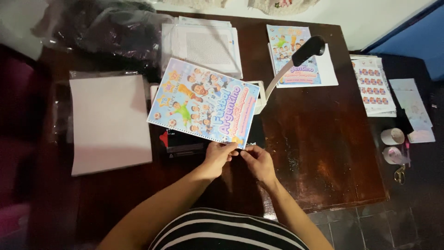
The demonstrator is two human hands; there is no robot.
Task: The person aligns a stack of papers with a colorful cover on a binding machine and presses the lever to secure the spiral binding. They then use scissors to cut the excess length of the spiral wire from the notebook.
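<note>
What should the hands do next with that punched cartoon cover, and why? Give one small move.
Probably settle the cover squarely onto the binding machine beneath it. The left hand pinches the cover's near corner, the right hand fingers something small beside it, and the cover lies tilted, with its punched edge toward the machine.

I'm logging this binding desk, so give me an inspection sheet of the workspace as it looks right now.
Surface: dark wooden table, worn and scuffed.
Job's things: colourful cartoon booklet cover with punched edge, lying over a black binding machine with a lever handle.
Clutter: white sheet stack, printed paper pile, second cover, sticker sheets, tape rolls, scissors.
Grips: left hand pinches the cover's corner; right hand is beside it.
Cables: nothing seen.
Surroundings: tiled floor, dark bag.
</note>
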